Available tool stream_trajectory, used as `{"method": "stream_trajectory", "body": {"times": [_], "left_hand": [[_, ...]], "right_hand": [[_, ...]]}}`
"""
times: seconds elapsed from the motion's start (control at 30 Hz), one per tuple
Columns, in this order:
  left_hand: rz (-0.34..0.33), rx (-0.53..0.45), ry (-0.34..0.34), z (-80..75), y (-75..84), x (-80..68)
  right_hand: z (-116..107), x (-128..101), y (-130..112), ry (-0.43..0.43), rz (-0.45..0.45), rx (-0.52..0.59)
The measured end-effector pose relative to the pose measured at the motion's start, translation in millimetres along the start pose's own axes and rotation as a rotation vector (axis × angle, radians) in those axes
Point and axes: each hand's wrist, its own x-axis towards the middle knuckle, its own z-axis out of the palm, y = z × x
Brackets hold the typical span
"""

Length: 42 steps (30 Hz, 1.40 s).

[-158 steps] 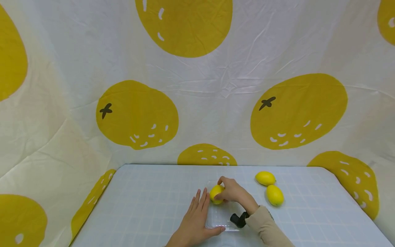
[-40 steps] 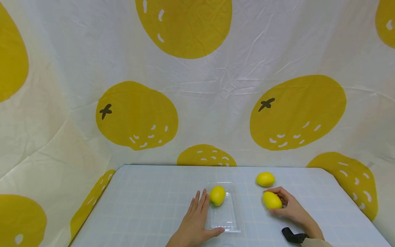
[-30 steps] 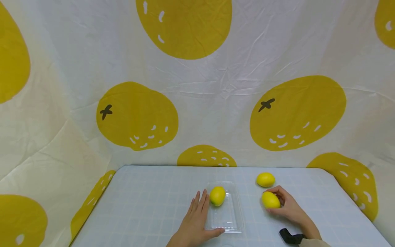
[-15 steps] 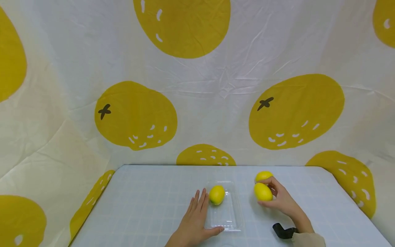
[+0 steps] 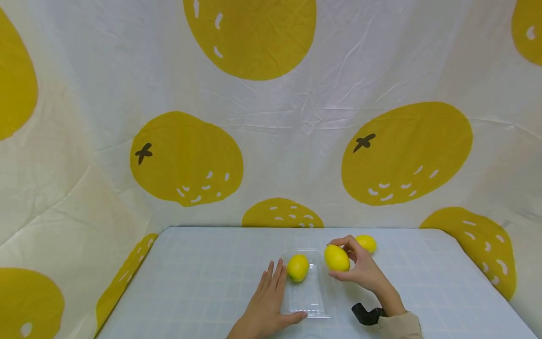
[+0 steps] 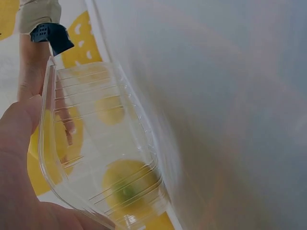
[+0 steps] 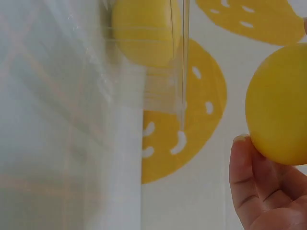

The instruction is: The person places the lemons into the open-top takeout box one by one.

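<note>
A yellow lemon [image 5: 337, 258] is pinched between the thumb and fingers of my right hand [image 5: 365, 267], raised just right of a clear plastic container [image 5: 306, 296]. The right wrist view shows that lemon [image 7: 280, 105] close up, fingertips [image 7: 241, 160] against its lower side. Inside the container, toward its far end, sits a second lemon [image 5: 298, 268]. My left hand [image 5: 267, 301] rests along the container's left side with fingers straight and thumb at the near edge. Through the clear wall, the left wrist view shows the lemon inside [image 6: 128, 187].
A third lemon [image 5: 366, 243] lies at the table's back right, partly behind my right hand. The table [image 5: 203, 282] has a pale checked cover. Behind it hangs a white cloth [image 5: 292, 160] printed with yellow fruit. A black wrist device [image 5: 367, 314] sits on my right wrist.
My right hand let go of one lemon in the container, took hold of another on the right, lifted it and carried it left toward the container. My left hand has stayed put.
</note>
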Motion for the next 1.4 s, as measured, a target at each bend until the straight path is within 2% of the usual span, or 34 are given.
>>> {"method": "stream_trajectory", "body": {"times": [0.27, 0.57, 0.67, 0.87, 1.0, 1.23, 1.4], "left_hand": [[-0.027, 0.001, -0.013, -0.1, 0.2, 0.0], [0.018, 0.008, 0.017, -2.1, -0.6, -2.4], [0.014, -0.001, 0.012, -3.2, -0.1, -2.3], [-0.009, -0.019, -0.012, -4.2, 1.3, -1.1], [0.001, -0.016, -0.005, -2.7, 1.2, -0.9], [-0.034, -0.001, -0.032, -1.2, 2.4, 0.4], [-0.042, -0.003, -0.034, -1.3, 2.3, 0.9]], "right_hand": [[22.9, 3.1, -4.8, -0.068, -0.040, -0.059], [40.9, 3.5, -9.6, -0.183, -0.094, -0.139], [46.0, 3.6, -12.1, -0.213, -0.081, -0.184], [55.3, 2.3, -12.0, -0.284, -0.047, -0.342], [61.1, -0.6, -10.0, -0.323, -0.059, -0.410], [65.6, -2.8, -14.3, -0.375, -0.032, -0.449], [68.7, -2.4, -14.2, -0.374, -0.016, -0.485]]}}
